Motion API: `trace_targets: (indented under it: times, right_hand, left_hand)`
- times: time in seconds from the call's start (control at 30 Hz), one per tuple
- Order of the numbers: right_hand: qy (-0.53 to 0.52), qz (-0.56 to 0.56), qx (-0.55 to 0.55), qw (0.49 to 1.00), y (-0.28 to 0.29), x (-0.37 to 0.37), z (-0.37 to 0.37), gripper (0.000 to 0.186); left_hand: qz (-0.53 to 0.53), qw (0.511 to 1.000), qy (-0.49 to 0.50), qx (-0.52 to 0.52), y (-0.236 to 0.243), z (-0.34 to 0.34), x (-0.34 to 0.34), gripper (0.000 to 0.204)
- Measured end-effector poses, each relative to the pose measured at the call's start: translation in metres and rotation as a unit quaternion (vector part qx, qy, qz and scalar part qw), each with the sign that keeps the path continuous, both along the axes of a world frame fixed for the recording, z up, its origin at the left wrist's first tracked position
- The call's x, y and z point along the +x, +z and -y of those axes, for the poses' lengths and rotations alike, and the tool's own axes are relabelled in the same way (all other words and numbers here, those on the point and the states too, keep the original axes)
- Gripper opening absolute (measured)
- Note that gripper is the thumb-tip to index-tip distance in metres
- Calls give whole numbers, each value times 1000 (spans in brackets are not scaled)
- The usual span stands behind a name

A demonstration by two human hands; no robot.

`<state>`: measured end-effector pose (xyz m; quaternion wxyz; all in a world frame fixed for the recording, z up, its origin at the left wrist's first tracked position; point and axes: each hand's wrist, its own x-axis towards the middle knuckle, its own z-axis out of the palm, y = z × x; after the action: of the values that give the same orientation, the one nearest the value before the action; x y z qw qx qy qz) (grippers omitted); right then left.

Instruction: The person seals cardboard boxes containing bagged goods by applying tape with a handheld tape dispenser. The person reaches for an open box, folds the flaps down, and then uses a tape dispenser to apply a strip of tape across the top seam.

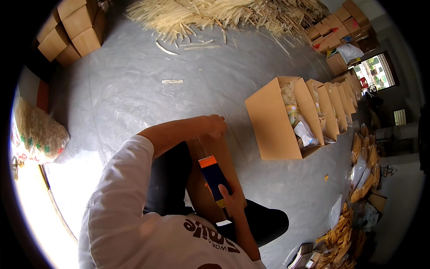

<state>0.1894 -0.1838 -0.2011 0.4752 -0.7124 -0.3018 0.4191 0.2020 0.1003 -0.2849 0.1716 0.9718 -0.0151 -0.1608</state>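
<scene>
One flattened brown carton [210,179] lay across the person's lap at lower centre. The left hand [214,126] gripped its far edge, fingers curled shut over it. The right hand [233,201] pressed one blue-and-orange tape dispenser [214,177] onto it, fingers wrapped around the tool. At right, a row of about five open boxes [286,121] stood on the grey floor [134,89]. Pale strips [215,15] were heaped at the top, stacked cartons [71,27] upper left.

light: bright sun pours in at the lower left, floor [134,89] washed white there | window [375,71] at right glows | corners black and round | straight lines bend near the edge | far boxes [345,22] a bit fuzzy
</scene>
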Motion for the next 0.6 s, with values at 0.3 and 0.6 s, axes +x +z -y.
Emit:
trace_targets:
  times: [0.3, 0.6]
  right_hand:
    - [27, 68, -99, 992, 19, 14, 76, 32]
    - [-14, 116, -186, 976, 7, 8, 150, 29]
  left_hand:
    - [-28, 999, 0, -35, 24, -1, -12, 44]
    - [-73, 986, -82, 126, 20, 6, -14, 101]
